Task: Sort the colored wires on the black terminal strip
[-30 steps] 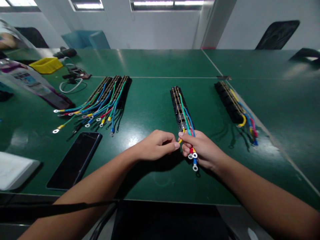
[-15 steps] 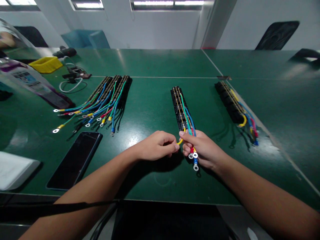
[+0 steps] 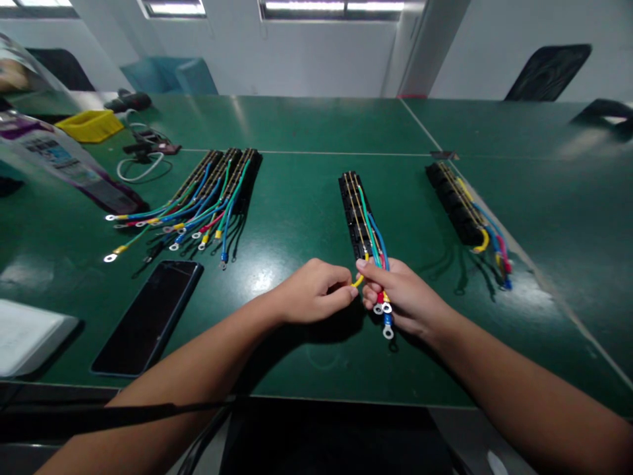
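Observation:
A long black terminal block [image 3: 355, 211] with brass strips lies in front of me, its coloured wires running towards my hands. My left hand [image 3: 321, 290] pinches the end of a short yellow wire [image 3: 366, 267] that bends away from the near end of the block. Closed around the bundle of green, blue and red wires [image 3: 380, 254] is my right hand [image 3: 400, 290], its thumb close to the yellow wire. Below the right fingers hang several ring terminals [image 3: 388, 332] with red, yellow and blue sleeves. The yellow wire's tip is hidden by my left fingers.
Three similar wired blocks [image 3: 230, 175] lie side by side at the left, and another block [image 3: 455, 204] lies at the right. A phone [image 3: 148, 320], a white box [image 3: 32, 336], a plastic packet [image 3: 69, 161], a yellow tray [image 3: 91, 125] and cables [image 3: 143, 158] occupy the left side. A person's arm [image 3: 14, 76] shows far left.
Almost nothing differs. Both hands keep their hold, and my left hand with the yellow wire's end has shifted very slightly to the right.

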Demonstrator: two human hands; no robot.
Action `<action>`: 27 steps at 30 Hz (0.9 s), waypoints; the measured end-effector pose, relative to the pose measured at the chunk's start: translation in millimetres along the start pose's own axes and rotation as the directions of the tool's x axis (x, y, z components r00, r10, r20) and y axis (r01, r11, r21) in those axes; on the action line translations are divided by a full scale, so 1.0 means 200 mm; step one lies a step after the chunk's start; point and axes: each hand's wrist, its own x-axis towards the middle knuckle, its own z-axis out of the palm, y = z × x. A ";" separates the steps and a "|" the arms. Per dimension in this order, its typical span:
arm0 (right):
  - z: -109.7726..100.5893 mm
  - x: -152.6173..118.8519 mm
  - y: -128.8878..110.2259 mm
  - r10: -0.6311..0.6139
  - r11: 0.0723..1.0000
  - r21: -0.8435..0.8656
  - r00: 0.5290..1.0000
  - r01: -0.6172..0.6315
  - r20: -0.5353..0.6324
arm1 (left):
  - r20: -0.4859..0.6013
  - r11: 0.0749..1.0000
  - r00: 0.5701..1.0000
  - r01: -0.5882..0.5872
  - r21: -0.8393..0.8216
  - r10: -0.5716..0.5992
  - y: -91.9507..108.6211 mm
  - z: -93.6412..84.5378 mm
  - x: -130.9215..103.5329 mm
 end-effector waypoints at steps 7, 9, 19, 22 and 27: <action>0.00 0.00 0.00 -0.004 1.000 -0.012 1.000 0.005 0.014 | 0.010 0.999 1.000 -0.026 0.027 0.025 -0.02 0.01 0.00; 0.00 0.00 0.00 -0.009 1.000 -0.012 1.000 0.009 0.014 | 0.007 0.999 1.000 -0.023 0.025 0.023 -0.02 0.02 0.00; 0.00 0.00 0.01 -0.014 0.998 -0.065 1.000 0.015 0.015 | 0.046 1.000 0.999 0.002 -0.016 -0.002 -0.02 0.02 0.01; 0.00 0.00 0.01 -0.012 0.998 -0.063 1.000 0.013 0.011 | 0.035 1.000 0.999 -0.003 0.006 0.003 -0.03 0.02 0.01; 0.00 0.00 0.00 -0.012 0.998 -0.066 1.000 0.013 0.015 | 0.011 1.000 1.000 -0.009 -0.003 0.009 -0.03 0.03 0.01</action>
